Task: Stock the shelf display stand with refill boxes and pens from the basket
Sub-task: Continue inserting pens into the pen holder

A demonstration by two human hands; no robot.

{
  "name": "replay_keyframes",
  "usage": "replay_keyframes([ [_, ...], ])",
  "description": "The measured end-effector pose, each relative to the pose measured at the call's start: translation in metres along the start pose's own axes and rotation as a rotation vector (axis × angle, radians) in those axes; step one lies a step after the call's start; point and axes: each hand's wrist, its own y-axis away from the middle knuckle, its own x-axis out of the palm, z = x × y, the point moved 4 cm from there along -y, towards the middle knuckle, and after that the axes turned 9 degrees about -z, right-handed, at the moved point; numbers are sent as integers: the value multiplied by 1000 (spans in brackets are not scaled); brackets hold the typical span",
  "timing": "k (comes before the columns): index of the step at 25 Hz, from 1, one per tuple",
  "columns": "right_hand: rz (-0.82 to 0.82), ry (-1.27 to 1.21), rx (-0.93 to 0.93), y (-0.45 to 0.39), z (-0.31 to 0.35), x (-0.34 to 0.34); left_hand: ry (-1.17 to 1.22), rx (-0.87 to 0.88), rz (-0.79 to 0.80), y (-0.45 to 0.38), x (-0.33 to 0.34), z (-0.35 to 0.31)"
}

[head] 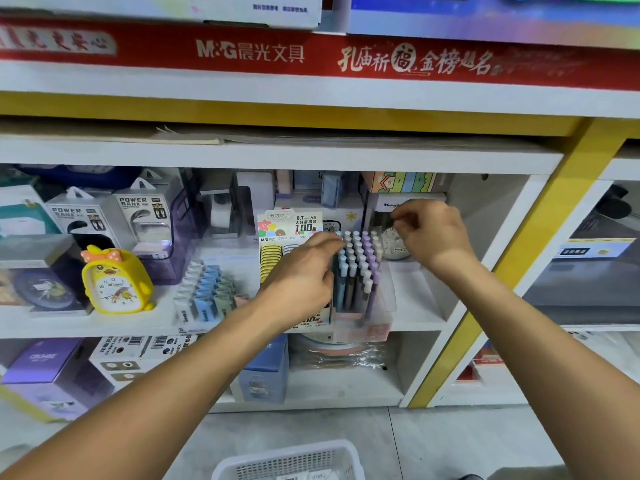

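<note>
A clear display stand (379,327) sits on the middle shelf with several pastel pens (360,258) standing upright in it. Left of the pens are yellow refill boxes (270,259) under a printed header card (291,225). My left hand (301,275) reaches in from the left, and its fingertips touch the tops of the pens at the block's left side. My right hand (433,237) hovers just above and right of the pens with its fingers curled and fingertips drawn together. Motion blur hides whether they pinch anything. A white mesh basket (242,460) lies on the floor below.
A yellow duck alarm clock (114,282), power bank boxes (138,216) and a tray of pastel items (204,292) stand to the left on the same shelf. Boxes fill the shelf below (346,393). A yellow and white upright (512,268) bounds the bay on the right.
</note>
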Motion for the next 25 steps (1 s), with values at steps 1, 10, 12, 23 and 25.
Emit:
replay_keyframes([
  [1, 20, 45, -49, -4, -2, 4, -15, 14, 22, -3, 3, -1],
  [10, 168, 133, -327, -11, 3, 37, -100, -12, 142, -16, 22, 1],
  [12, 172, 156, -328, -13, 1, 41, -99, -16, 132, -17, 23, 0],
  [23, -67, -1, -234, -25, 11, 14, -110, -29, 140, -19, 28, 0],
  [25, -69, -46, -189, -26, 7, 5, -77, -29, 137, -20, 28, 1],
])
